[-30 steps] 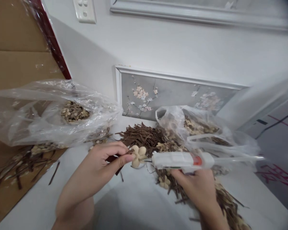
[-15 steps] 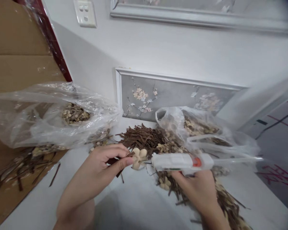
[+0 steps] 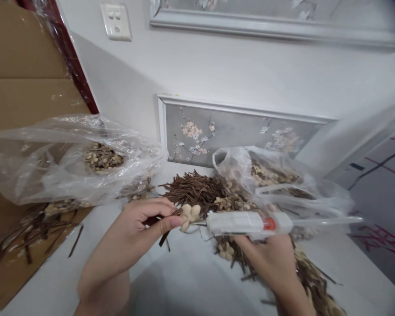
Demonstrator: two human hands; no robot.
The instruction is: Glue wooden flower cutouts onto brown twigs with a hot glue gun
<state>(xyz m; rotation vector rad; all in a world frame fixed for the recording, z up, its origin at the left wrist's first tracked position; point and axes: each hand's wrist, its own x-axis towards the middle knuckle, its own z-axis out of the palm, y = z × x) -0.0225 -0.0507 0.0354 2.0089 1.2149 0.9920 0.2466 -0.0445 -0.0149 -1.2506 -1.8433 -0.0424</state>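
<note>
Between thumb and fingers, my left hand [image 3: 151, 224] pinches a dark brown strip [image 3: 163, 238], with a cream flower [image 3: 190, 217] at the fingertips. My right hand [image 3: 273, 259] is wrapped round a white glue gun [image 3: 237, 223] with an orange part and a clear glue stick [image 3: 325, 220] out of its back. The gun's metal nozzle points left and meets the flower's right side; whether glue is on it cannot be seen. Behind the flower lies a heap of brown strips [image 3: 194, 188].
A clear plastic bag of small flowers [image 3: 103, 158] lies at the left, another bag [image 3: 273, 175] at the right. Flowers with stems [image 3: 316, 281] spread under and beyond my right hand. More lie on cardboard [image 3: 36, 263] at the left. A wall panel [image 3: 217, 136] stands behind.
The flower has turned slightly at my left fingertips, and the nozzle now lies a little further over its petals. Both hands keep their hold.
</note>
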